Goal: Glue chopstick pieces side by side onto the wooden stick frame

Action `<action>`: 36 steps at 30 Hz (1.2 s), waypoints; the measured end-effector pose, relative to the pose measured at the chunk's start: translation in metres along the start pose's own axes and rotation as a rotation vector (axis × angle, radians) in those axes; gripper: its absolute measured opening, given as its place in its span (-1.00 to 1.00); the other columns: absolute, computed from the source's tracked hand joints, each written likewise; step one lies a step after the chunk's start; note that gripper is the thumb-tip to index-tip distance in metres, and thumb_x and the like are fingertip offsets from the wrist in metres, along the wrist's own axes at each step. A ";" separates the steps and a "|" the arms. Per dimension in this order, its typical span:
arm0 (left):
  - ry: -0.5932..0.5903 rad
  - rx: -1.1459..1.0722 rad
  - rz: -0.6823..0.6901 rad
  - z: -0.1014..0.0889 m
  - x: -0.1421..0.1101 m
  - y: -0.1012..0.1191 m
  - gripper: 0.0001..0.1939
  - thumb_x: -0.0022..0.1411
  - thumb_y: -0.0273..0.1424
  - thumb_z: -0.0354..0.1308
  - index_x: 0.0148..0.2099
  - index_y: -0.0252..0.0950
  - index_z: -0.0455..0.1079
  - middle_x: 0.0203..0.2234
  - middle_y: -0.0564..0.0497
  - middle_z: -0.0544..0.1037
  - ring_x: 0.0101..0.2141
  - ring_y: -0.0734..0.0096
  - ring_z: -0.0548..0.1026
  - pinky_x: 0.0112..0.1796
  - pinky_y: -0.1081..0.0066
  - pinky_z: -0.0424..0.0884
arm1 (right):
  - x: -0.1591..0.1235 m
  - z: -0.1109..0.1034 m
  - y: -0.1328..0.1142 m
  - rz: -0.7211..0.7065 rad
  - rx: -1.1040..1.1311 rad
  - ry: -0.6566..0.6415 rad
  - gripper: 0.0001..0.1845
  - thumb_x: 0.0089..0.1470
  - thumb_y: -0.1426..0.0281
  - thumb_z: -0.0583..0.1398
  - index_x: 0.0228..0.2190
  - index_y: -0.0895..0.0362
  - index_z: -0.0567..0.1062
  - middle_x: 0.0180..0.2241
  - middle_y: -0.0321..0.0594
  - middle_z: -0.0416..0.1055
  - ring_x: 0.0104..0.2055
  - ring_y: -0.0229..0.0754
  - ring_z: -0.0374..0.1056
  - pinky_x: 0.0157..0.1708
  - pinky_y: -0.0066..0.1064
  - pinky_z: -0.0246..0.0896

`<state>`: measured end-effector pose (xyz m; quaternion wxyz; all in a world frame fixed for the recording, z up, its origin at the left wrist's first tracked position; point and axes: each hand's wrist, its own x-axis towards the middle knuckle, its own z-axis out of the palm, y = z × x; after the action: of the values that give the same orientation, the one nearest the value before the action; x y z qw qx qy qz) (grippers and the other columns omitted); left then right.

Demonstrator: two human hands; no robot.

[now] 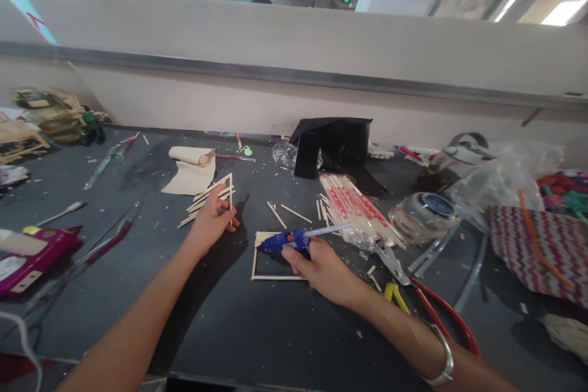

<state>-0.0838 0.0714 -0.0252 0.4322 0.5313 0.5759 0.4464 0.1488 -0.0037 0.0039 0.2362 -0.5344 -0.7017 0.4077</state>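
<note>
My right hand (326,269) is wrapped round a blue hot glue gun (287,241), with a clear glue stick (328,229) poking out of its back. The gun's nozzle is at the upper left corner of a small rectangular frame of wooden sticks (255,263), which lies flat on the dark table; hand and gun cover its right part. To the left, my left hand (214,220) pinches a thin wooden stick (231,196) between thumb and fingers. Beneath and beside that hand is a fan of loose sticks (190,214).
A plastic pack of sticks (356,208) lies right of centre, near red-handled shears (441,306) and a clear jar (422,214). Behind stand a black folded sheet (340,141) and a beige cloth roll (190,168). A magenta device (37,257) sits left.
</note>
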 end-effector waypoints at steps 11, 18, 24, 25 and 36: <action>-0.002 -0.001 0.001 0.000 -0.001 0.002 -0.26 0.00 -0.49 0.11 0.24 -0.20 0.00 -0.45 0.17 0.32 -0.57 0.53 0.46 -0.55 0.46 0.45 | 0.000 0.001 0.002 0.002 0.032 0.012 -0.71 0.18 0.20 0.06 -0.44 0.13 0.41 -0.65 -0.36 0.28 -0.62 -0.30 0.24 -0.55 -0.51 0.14; -0.001 -0.009 0.004 -0.001 -0.001 0.000 -0.26 0.01 -0.49 0.12 0.25 -0.19 -0.02 -0.46 0.18 0.32 -0.56 0.53 0.46 -0.55 0.47 0.45 | 0.002 -0.001 0.002 -0.029 -0.025 0.017 -0.70 0.17 0.20 0.06 -0.47 0.13 0.38 -0.62 -0.34 0.29 -0.54 -0.27 0.27 -0.48 -0.48 0.15; 0.000 -0.025 -0.009 -0.001 0.000 -0.001 -0.23 0.01 -0.48 0.12 0.26 -0.24 -0.04 -0.47 0.18 0.31 -0.57 0.53 0.46 -0.56 0.49 0.43 | -0.004 -0.016 -0.006 -0.017 0.008 -0.006 -0.61 0.20 0.18 0.02 -0.55 0.14 0.35 -0.63 -0.36 0.24 -0.59 -0.33 0.21 -0.54 -0.51 0.12; -0.001 -0.030 -0.012 -0.001 0.000 -0.001 -0.23 0.01 -0.48 0.13 0.27 -0.25 -0.05 -0.48 0.18 0.31 -0.57 0.53 0.46 -0.57 0.49 0.43 | -0.006 -0.021 -0.007 -0.016 0.015 0.000 -0.59 0.20 0.16 0.01 -0.55 0.15 0.36 -0.63 -0.35 0.24 -0.60 -0.34 0.21 -0.55 -0.52 0.12; -0.002 -0.040 -0.016 -0.002 0.000 0.001 -0.20 -0.02 -0.43 0.19 0.26 -0.29 -0.03 -0.49 0.19 0.34 -0.57 0.50 0.46 -0.57 0.48 0.43 | -0.063 -0.059 0.033 0.152 0.012 0.174 -0.49 0.15 0.01 0.00 -0.57 0.15 0.37 -0.59 -0.31 0.25 -0.65 -0.34 0.17 -0.66 -0.50 0.10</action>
<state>-0.0853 0.0715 -0.0242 0.4470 0.5182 0.5707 0.4539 0.2325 -0.0412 0.0163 0.2679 -0.6180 -0.6334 0.3809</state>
